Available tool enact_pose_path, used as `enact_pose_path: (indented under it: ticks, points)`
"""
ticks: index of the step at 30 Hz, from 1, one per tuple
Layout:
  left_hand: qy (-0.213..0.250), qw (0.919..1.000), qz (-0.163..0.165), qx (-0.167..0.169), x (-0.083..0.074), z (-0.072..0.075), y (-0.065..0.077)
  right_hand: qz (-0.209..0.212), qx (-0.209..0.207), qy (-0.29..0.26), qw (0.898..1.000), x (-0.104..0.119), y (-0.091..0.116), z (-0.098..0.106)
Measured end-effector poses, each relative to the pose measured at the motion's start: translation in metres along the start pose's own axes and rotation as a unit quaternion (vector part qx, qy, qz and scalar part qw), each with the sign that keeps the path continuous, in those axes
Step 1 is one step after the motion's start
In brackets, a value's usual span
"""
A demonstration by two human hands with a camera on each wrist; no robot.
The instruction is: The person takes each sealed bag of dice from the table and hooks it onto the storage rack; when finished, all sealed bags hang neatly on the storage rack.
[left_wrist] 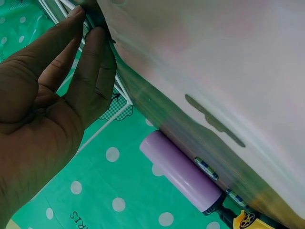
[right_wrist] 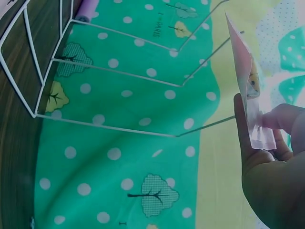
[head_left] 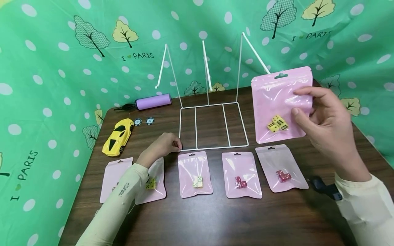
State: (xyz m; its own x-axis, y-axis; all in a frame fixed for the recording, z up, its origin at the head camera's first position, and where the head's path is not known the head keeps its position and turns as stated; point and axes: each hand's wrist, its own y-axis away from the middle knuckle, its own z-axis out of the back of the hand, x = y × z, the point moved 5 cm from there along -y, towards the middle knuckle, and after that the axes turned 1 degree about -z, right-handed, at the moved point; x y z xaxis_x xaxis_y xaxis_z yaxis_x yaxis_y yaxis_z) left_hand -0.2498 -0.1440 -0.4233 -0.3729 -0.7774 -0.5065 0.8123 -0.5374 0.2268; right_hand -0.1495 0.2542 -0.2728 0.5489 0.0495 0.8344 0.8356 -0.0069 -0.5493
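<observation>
My right hand (head_left: pixel 329 128) pinches the right edge of a pink zip pouch (head_left: pixel 277 97) between thumb and fingers. Yellow dice (head_left: pixel 278 123) show through its front, and a hanging slot is cut at its top. It is raised above the table, and its top overlaps the right arm of a white wire display rack (head_left: pixel 215 148) in the head view. Down at the rack's front left corner, my left hand (head_left: pixel 166 143) pinches the base wire. In the left wrist view, that hand's thumb and fingertips (left_wrist: pixel 97 36) come together at the white wire.
A row of pink pouches (head_left: pixel 192 165) with dice lies along the front of the rack. At the left are a yellow toy car (head_left: pixel 118 138), two poker chips (head_left: pixel 150 121) and a purple cylinder (head_left: pixel 154 101) with a black end. A green patterned cloth (head_left: pixel 191 24) hangs behind the table.
</observation>
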Motion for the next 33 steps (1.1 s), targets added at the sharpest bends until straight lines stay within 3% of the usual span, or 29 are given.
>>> enact_pose_path:
  ticks: [9,17,19,25,33]
  points:
    - [0.005,1.0,0.002,-0.001,0.003,-0.002,0.002,-0.029,-0.001,-0.011,1.0,-0.02,-0.009,-0.005]
    - [0.012,0.9999,0.002,-0.002,0.006,-0.001,-0.001,-0.066,-0.037,0.041,0.996,-0.032,-0.016,-0.007]
    - [0.014,0.9999,0.004,-0.003,0.007,-0.001,-0.002,-0.087,-0.046,0.059,0.993,-0.041,-0.028,-0.009]
    - [0.013,0.9999,0.0,-0.005,0.009,-0.003,-0.003,-0.141,-0.056,0.027,0.988,-0.079,-0.087,-0.015]
    - [0.013,0.9999,-0.003,-0.009,0.01,-0.002,-0.003,-0.111,-0.066,0.122,0.984,-0.111,-0.141,-0.021]
